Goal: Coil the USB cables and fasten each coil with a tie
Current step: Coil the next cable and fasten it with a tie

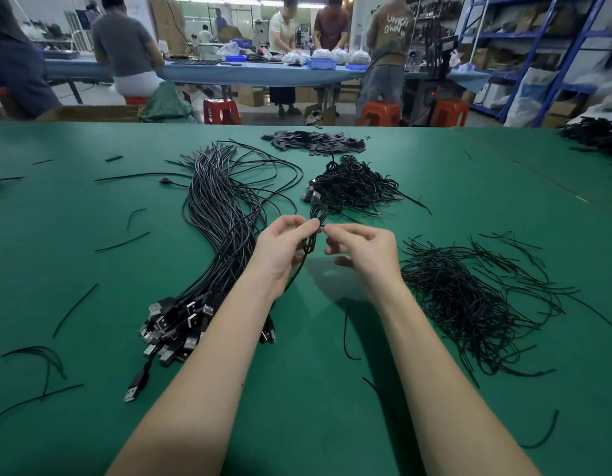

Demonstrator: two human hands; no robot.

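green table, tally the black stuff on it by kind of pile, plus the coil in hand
Straight USB cable bundle: 1
Finished coil pile: 1
Loose tie pile: 1
Flat black strip pile, at the far edge of the table: 1
Coil being tied, left hand holding it, right hand pinching at it: 1
Total: 5

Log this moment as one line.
step: tying coil | left hand: grips coiled cable | right hand: pinches tie at coil
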